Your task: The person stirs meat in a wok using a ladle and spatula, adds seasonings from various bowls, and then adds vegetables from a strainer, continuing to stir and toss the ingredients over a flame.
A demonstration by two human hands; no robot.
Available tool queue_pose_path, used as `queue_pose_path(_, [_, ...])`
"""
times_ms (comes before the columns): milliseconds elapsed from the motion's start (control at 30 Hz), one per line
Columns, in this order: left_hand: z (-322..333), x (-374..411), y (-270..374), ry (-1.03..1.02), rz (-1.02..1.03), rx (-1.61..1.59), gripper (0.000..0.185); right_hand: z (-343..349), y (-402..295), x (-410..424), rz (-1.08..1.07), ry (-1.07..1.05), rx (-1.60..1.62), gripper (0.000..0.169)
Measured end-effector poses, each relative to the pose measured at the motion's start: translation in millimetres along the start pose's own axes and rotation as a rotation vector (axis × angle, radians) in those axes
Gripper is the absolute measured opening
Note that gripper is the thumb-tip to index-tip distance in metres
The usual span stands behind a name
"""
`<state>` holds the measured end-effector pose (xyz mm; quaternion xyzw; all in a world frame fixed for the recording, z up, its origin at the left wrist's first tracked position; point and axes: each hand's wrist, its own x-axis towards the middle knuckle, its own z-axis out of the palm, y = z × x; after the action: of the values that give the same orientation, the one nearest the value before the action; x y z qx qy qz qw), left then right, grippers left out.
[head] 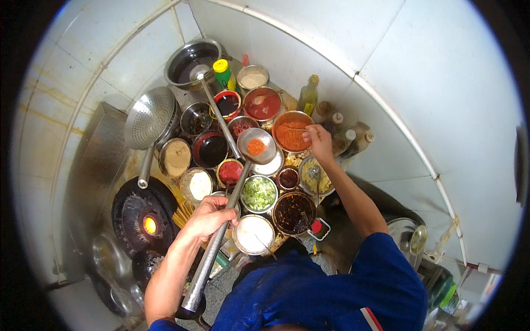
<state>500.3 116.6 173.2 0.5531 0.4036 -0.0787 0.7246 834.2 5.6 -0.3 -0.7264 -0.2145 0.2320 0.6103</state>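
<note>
My left hand (212, 218) grips the long metal handle of a wok ladle (266, 154). A small heap of orange-red seasoning (256, 146) lies in the ladle's bowl, which hangs above the seasoning containers. My right hand (319, 142) pinches the thin handle of a spoon (296, 129) whose end rests in a metal bowl of orange-red seasoning (290, 138). Just below the ladle sit a bowl of white granules (271, 165) and a bowl of chopped green onion (259, 193). A dark red paste (288, 178) fills a small pot near my right forearm.
A glowing burner (150, 225) is at the left, beneath a perforated strainer (149, 118). Another ladle (201, 73) rests in a pot of dark liquid (182, 62). Several bottles, including a green glass bottle (308, 95), stand along the wall (414, 103).
</note>
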Motion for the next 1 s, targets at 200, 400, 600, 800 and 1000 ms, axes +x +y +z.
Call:
queue_pose_path(200, [3.3, 21.4, 4.5, -0.048, -0.019, -0.252, 0.006, 22.4, -51.4, 3.2, -0.589, -0.045, -0.372, 0.019])
queue_pose_path(400, [5.5, 27.6, 6.6, -0.034, -0.004, -0.165, 0.008, 73.7, -16.1, 120.7, -0.791, -0.220, -0.933, 0.014])
queue_pose_path(600, [-4.5, 10.9, -2.5, 0.028, 0.024, -0.169, 0.009, 81.2, -7.7, 137.4, -0.629, -0.368, -1.022, 0.018])
queue_pose_path(800, [-10.2, 12.1, -0.4, 0.028, 0.028, -0.235, 0.007, 91.8, 20.3, 134.4, -0.173, -0.321, -0.424, 0.020])
queue_pose_path(1000, [-9.3, 23.7, 10.2, 0.044, -0.004, -0.284, 0.007, 79.4, 8.4, 117.3, 0.026, -0.190, 0.071, 0.019])
